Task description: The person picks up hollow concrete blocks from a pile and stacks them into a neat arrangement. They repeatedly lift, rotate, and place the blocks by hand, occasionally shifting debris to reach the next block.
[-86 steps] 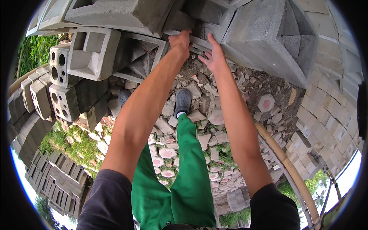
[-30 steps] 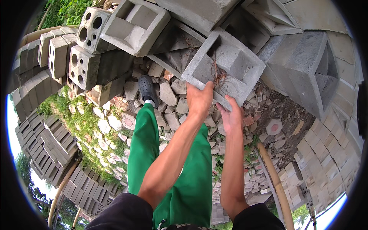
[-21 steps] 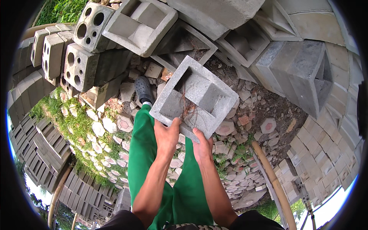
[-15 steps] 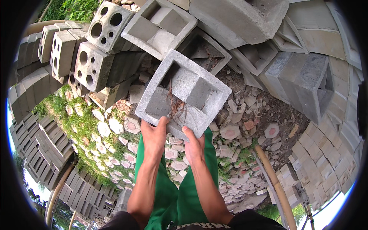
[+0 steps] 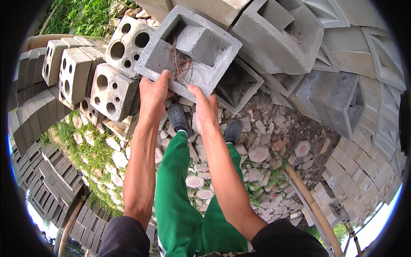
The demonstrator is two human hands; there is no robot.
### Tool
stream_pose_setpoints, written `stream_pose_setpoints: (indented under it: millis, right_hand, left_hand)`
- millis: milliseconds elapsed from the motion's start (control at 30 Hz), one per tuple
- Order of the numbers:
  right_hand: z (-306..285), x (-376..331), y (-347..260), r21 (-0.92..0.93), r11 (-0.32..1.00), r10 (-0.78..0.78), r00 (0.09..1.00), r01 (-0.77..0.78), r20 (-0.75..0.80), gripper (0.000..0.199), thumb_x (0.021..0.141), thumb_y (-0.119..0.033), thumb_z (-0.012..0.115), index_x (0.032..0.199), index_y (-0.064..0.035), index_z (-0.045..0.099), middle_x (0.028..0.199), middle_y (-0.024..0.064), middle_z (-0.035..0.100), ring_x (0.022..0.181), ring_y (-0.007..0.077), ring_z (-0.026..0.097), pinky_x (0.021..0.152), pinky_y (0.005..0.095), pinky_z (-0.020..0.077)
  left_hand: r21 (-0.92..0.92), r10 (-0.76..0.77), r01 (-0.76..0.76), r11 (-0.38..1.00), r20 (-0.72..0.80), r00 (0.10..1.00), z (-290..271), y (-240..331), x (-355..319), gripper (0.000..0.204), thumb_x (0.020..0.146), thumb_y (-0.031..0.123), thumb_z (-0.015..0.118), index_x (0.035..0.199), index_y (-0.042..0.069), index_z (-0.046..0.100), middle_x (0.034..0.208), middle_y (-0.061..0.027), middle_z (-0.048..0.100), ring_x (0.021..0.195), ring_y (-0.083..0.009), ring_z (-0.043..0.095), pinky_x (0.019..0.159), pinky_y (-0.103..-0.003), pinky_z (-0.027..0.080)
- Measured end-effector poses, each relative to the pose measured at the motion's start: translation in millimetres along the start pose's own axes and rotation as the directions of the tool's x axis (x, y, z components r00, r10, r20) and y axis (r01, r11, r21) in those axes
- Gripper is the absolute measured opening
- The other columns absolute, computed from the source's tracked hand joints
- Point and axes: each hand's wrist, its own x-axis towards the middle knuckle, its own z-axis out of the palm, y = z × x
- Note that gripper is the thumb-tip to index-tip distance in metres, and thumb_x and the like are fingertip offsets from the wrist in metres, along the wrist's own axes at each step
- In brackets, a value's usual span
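Observation:
Both my arms reach forward with a square grey concrete vent block (image 5: 198, 45), its face up. Stepped hollows show inside its thick rim, with dry brown needles (image 5: 182, 64) lying in them. My left hand (image 5: 154, 92) grips the near left part of the rim, thumb on top. My right hand (image 5: 206, 109) holds the near corner, its thumb also over the rim. The undersides of the fingers are mostly hidden. Whether the block rests on anything beneath it cannot be seen. Close to its right is a block with a slanted dark recess (image 5: 239, 83).
Blocks with round holes (image 5: 123, 96) stand stacked at left. A larger concrete block (image 5: 274, 49) leans at upper right, near a grey block (image 5: 329, 96). Broken stones and hexagonal pavers (image 5: 259, 154) cover the ground around my shoes (image 5: 177, 118). A bamboo pole (image 5: 308, 201) lies lower right.
My hands have carried the vent block forward and slightly left, over the spot where a similar block showed before. My arms are straighter, and my shoes have come into sight.

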Motion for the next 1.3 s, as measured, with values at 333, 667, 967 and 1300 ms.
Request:
stream_pose_setpoints:
  millis: [333,667,967,1300]
  right_hand:
    - [-9,17,18,0.249,0.954,-0.187,0.98,0.164,0.069,0.082,0.101,-0.054,0.041,0.154,0.0011,0.014,0.154,0.0173,0.029,0.142,0.0254,0.029,0.118,0.0394,0.023]
    - [-7,67,15,0.364,0.909,-0.233,0.972,0.203,0.039,0.09,0.098,-0.071,0.024,0.155,-0.0027,0.013,0.158,0.0131,0.02,0.144,0.0247,0.023,0.119,0.0376,0.0188]
    - [-14,96,24,0.218,0.931,-0.297,0.955,0.292,-0.011,0.086,0.1,-0.067,0.021,0.154,-0.0003,0.012,0.158,0.0138,0.017,0.145,0.0243,0.017,0.12,0.037,0.0141]
    - [-78,75,-37,-0.358,0.911,-0.152,0.974,0.203,0.167,0.073,0.102,-0.055,0.039,0.135,0.0084,0.051,0.136,0.029,0.055,0.129,0.0363,0.052,0.109,0.0371,0.0392]
  left_hand:
    - [-0.055,-0.003,0.004,0.998,0.014,1.0,-16,-26,36,0.095,0.089,0.064,0.053,0.141,-0.012,0.032,0.142,-0.0248,0.044,0.126,-0.0355,0.049,0.108,-0.048,0.038]
    - [-0.813,0.223,-0.108,0.572,0.027,0.974,31,-75,98,0.069,0.097,0.059,0.031,0.145,0.01,0.044,0.146,-0.0097,0.046,0.133,-0.0316,0.044,0.113,-0.047,0.034]
    - [-0.749,0.145,-0.126,0.65,-0.04,0.989,48,-55,91,0.072,0.096,0.058,0.028,0.147,0.01,0.041,0.148,-0.012,0.043,0.134,-0.0345,0.042,0.113,-0.05,0.034]
    - [-0.72,0.297,-0.198,0.665,0.012,0.955,54,-67,94,0.068,0.099,0.054,0.028,0.149,0.01,0.039,0.149,-0.0138,0.044,0.135,-0.037,0.043,0.113,-0.053,0.035]
